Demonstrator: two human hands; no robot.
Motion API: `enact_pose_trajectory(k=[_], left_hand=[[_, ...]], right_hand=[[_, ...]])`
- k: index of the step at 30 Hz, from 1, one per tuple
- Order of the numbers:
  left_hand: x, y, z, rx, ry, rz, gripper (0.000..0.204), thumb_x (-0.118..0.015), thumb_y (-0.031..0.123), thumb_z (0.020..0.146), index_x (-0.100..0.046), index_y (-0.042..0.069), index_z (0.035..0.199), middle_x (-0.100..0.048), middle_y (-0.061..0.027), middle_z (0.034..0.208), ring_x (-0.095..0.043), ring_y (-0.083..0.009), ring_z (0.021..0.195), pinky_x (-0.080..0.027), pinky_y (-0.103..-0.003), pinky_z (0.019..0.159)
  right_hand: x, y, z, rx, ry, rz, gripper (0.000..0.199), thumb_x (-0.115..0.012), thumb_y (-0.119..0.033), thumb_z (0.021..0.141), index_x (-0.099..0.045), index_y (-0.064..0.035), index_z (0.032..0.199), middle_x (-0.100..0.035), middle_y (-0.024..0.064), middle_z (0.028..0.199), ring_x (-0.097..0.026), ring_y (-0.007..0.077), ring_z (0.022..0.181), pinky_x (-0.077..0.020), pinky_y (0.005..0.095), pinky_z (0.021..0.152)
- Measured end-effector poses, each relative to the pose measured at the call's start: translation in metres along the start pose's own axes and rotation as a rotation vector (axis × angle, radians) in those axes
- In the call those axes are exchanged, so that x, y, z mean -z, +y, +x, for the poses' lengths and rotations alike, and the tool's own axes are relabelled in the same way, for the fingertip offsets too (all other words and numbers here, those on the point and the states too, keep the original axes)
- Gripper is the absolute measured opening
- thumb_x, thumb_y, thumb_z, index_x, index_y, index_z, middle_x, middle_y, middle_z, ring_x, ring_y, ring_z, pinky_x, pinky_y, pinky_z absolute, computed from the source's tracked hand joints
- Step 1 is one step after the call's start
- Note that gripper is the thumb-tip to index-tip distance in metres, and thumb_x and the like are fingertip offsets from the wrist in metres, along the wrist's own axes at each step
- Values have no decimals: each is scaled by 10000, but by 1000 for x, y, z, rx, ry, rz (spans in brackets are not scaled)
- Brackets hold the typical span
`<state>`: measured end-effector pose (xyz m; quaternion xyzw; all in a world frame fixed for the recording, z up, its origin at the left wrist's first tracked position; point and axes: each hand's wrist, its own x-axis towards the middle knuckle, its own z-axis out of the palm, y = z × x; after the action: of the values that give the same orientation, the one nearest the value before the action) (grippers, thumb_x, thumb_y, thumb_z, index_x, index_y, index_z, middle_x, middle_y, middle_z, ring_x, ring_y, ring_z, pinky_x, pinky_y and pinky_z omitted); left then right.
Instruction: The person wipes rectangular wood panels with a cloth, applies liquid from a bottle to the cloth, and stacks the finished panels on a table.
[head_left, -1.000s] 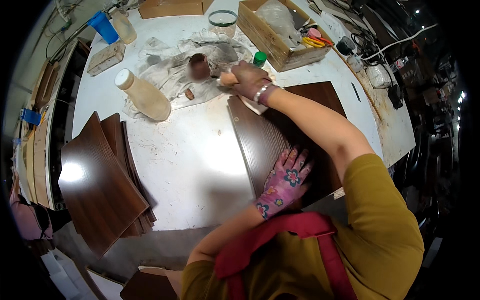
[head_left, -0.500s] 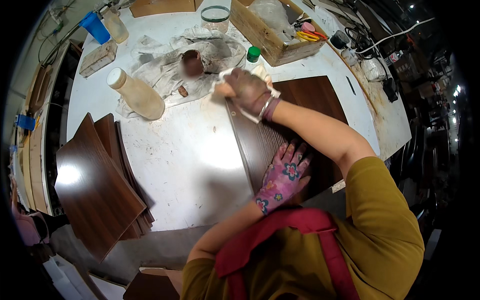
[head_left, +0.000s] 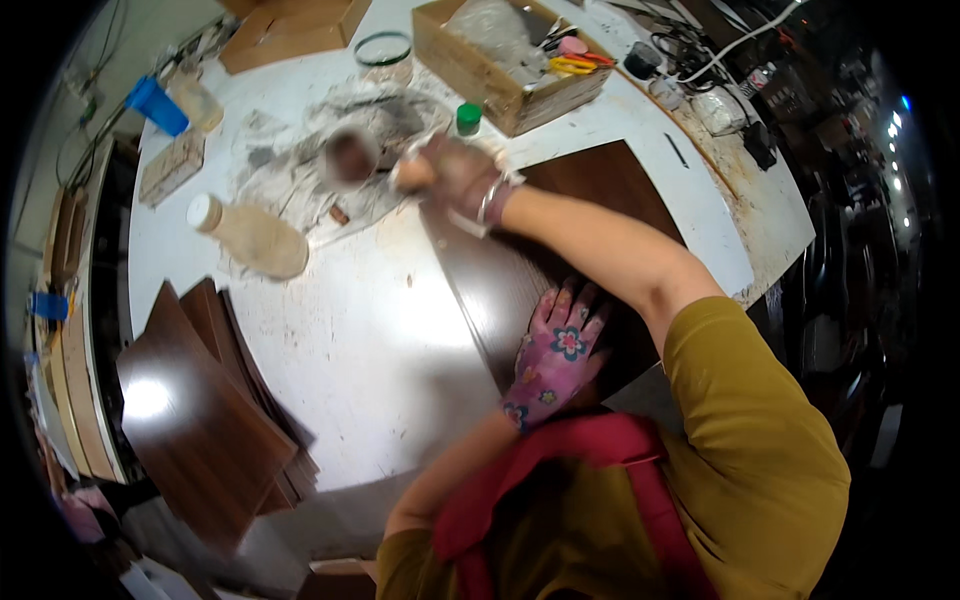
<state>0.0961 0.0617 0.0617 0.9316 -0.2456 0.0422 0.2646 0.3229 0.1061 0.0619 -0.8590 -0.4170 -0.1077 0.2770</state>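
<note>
My left hand [head_left: 560, 348], in a pink glove with flowers, lies flat with fingers spread on a dark brown wood-grain board [head_left: 600, 180]. At that board's far left corner, my right hand [head_left: 455, 182] is closed around a whitish cloth [head_left: 468, 226]. Its glove is stained brown, and motion blurs the fingers. Just left of this hand stands a small brown-stained jar [head_left: 352, 158], on a crumpled, stained grey-white cloth [head_left: 290, 185]. A bottle with a green cap [head_left: 468, 118] is right behind the hand.
Several brown boards [head_left: 200, 400] are stacked at the left table edge. Left of the cloth, a cloudy bottle [head_left: 255, 238] leans. Behind are a block [head_left: 172, 168], a blue cup [head_left: 158, 105], a glass jar [head_left: 383, 62] and a wooden box [head_left: 520, 112] with orange-handled scissors [head_left: 578, 63].
The whole view has shifted, so the table's things sit further left. My right hand stays near the far left corner with the cloth. My left hand keeps its place on the board.
</note>
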Motion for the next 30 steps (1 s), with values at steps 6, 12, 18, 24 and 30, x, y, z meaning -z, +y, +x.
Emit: enact_pose_trajectory(k=[6,12,18,24,30], left_hand=[[-13,-1,-3,29,29,30,614,-626,460,855,-538,100,1344,-484,-153,1412,-419,-354,1335,-270,-526,1133],[-3,3,6,-9,143,-15,551,-696,386,824,-580,116,1289,-498,-130,1405,-423,-367,1324,-327,-528,1099],[9,14,10,111,3,84,544,-649,433,847,-595,142,1303,-485,-115,1435,-412,-321,1344,-295,-510,1121],[12,26,11,152,-17,100,556,-715,316,819,-567,145,1327,-504,-91,1411,-382,-330,1368,-261,-495,1132],[7,17,11,145,89,123,419,-693,245,835,-623,137,1234,-543,-64,1358,-447,-284,1319,-330,-468,1104]], right_hand=[[-6,0,-36,113,0,-64,393,-662,-245,808,-604,-68,1155,-611,138,1052,-642,310,893,-518,445,766],[83,107,-38,-200,-37,-251,272,-704,-277,776,-678,-117,994,-618,158,1026,-626,352,935,-515,437,794],[59,16,-96,306,-76,45,411,-706,-183,721,-630,-132,1122,-630,134,1064,-651,328,943,-514,448,801],[172,186,-103,-762,-122,160,273,-589,-242,852,-715,-153,1078,-706,121,1053,-678,255,973,-530,381,835],[252,255,-157,-699,182,157,290,-664,-268,814,-660,-116,1061,-700,75,1085,-644,212,927,-496,359,871]])
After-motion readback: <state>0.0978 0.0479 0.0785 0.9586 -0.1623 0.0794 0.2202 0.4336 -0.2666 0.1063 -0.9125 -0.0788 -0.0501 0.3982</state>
